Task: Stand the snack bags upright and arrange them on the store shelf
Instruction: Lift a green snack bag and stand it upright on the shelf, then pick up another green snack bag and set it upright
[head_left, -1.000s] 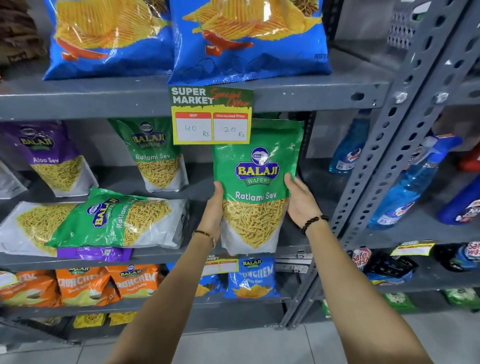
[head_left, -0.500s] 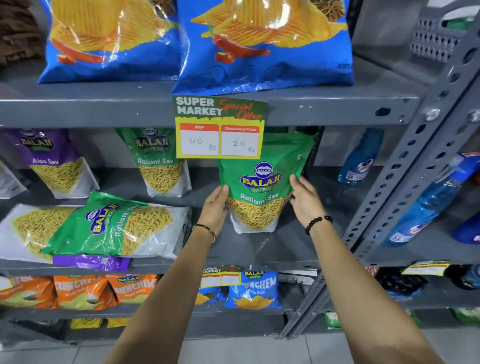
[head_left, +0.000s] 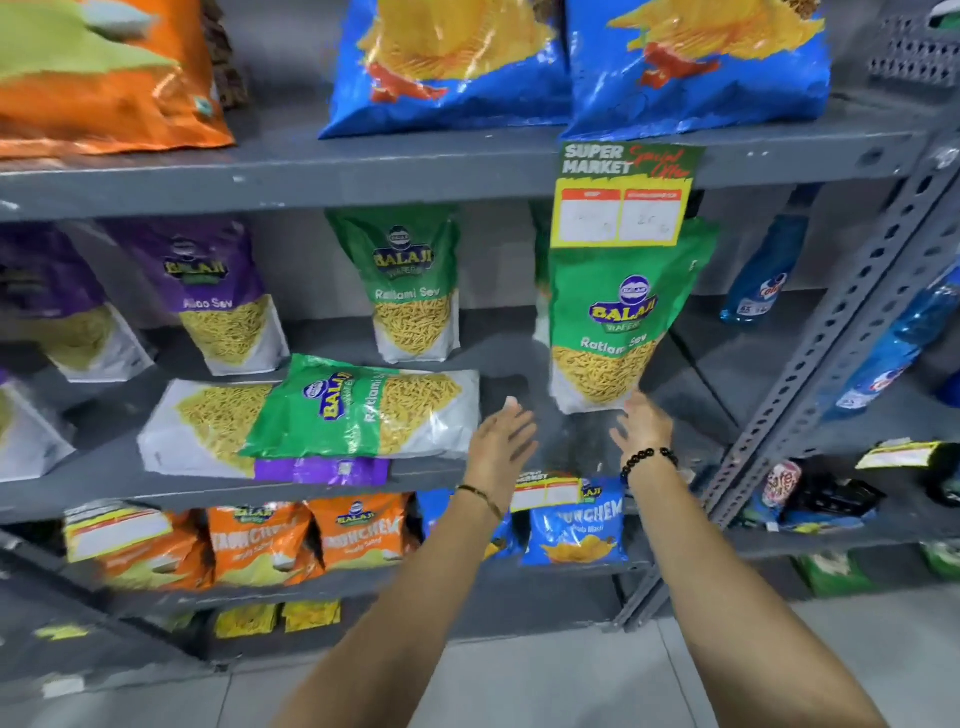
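The green snack bag (head_left: 621, 332) stands upright on the shelf (head_left: 691, 395); left hand (head_left: 501, 441) and right hand (head_left: 641, 423) hover below it, fingers spread wide, holding nothing.

Bare gray shelf (head_left: 519, 364) is left open just left of the upright green Ratlami Sev bag (head_left: 618, 332); passage there is bounded further left by the flat-lying green bag (head_left: 358, 410) and, behind it, a second standing Ratlami Sev bag (head_left: 410, 291). Above the upright bag, headroom is cut by the hanging price tag (head_left: 623, 197). To its right, open shelf is closed off by the perforated upright post (head_left: 831, 332).
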